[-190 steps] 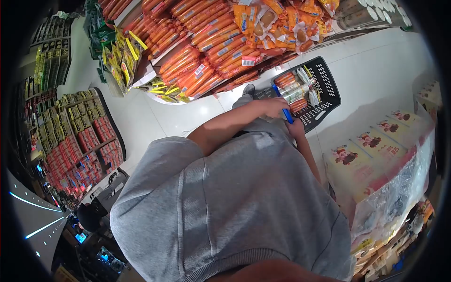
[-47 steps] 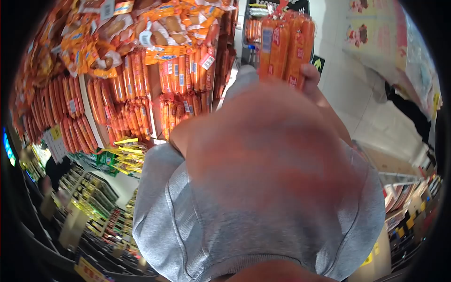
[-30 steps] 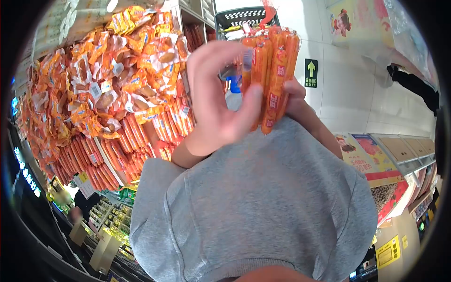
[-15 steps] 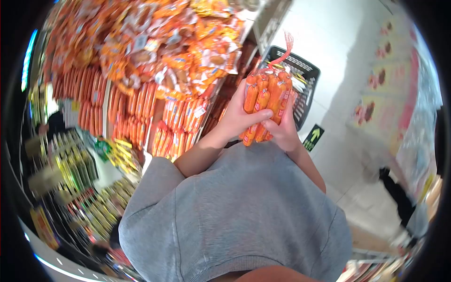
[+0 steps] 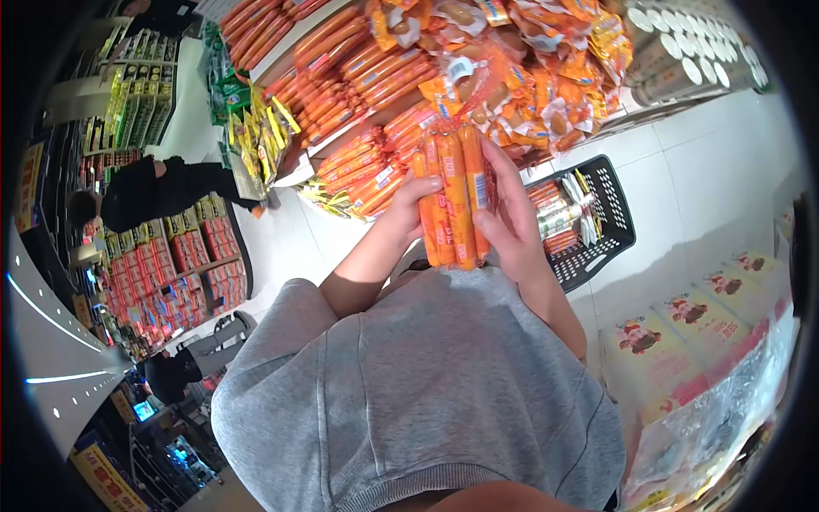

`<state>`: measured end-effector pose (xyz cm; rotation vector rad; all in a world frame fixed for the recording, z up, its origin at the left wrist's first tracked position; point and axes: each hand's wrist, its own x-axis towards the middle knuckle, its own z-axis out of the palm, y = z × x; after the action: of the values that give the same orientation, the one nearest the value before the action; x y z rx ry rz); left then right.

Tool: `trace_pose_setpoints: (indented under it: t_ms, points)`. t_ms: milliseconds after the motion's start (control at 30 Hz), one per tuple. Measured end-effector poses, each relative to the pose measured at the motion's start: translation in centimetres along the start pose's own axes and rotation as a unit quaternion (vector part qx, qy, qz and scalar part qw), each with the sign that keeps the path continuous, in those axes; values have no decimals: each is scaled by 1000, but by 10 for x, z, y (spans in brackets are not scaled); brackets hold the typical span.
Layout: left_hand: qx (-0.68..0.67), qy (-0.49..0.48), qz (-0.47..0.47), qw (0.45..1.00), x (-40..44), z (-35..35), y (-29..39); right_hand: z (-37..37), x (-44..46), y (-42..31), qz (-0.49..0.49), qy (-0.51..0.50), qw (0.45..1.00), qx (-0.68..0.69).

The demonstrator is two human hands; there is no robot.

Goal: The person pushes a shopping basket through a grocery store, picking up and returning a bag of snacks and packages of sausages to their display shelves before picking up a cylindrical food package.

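Observation:
A netted bundle of orange-wrapped sausages (image 5: 452, 200) stands upright in front of my chest, its red mesh gathered at the top. My left hand (image 5: 412, 205) grips the left side, thumb across the front. On the opposite side, my right hand (image 5: 512, 213) wraps the edge beside a white barcode label. Behind the bundle, the sales display holds more sausage packs (image 5: 350, 166) in rows and a heap of orange-and-clear snack packets (image 5: 546, 77).
A black shopping basket (image 5: 601, 235) with several packages sits on the floor to the right. Printed cartons (image 5: 674, 333) are stacked at lower right. White-lidded containers (image 5: 682, 43) line the upper right. A person in black (image 5: 162, 194) is at left near the shelves of red packs (image 5: 162, 273).
My view has swung so the display now lies ahead and the basket shows more fully at right. The sausage bundle has turned, bringing its barcode into sight; both hands still hold it.

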<state>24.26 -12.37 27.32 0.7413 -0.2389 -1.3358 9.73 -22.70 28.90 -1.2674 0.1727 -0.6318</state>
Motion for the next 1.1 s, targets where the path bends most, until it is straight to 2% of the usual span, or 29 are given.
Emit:
trace_pose_setpoints:
  t_ms: [100,233,333,367,467,600,700,800,833,867,933,967,1033,1100]
  points:
    - [-40,-25,1,999,-18,-24,30,34,31,10,42,28,993,107]
    - [-93,-60,71,991,-41,-46,52,69,79,19,50,8,998,-23]
    - [-75,-73,62,993,-60,-85,63,95,112,31,88,-92,988,-86]
    - [-84,-82,67,991,-67,-94,65,109,116,40,28,-89,994,-60]
    - [-15,-11,77,997,-92,-112,75,134,127,53,134,-168,976,17]
    - [-38,-9,108,993,-121,-145,79,171,133,72,172,-229,958,12]
    - [-51,5,94,994,-143,-154,85,196,130,90,147,-224,963,37]
    - [-9,-8,196,981,-146,-160,80,216,125,97,42,-153,987,12]
    - [21,7,194,981,-147,-162,81,219,123,102,-45,-141,989,-12]
    - [78,36,220,972,-148,-162,82,223,116,101,-47,-122,991,8]
    - [196,84,273,938,-148,-159,88,233,110,91,-65,-84,993,47]
    - [242,115,300,916,-149,-156,89,231,109,87,-85,-74,994,14]
    - [334,176,351,857,-146,-152,94,228,110,89,-90,-48,992,75]
    - [391,193,356,826,-149,-141,96,228,106,89,-99,-28,989,104]
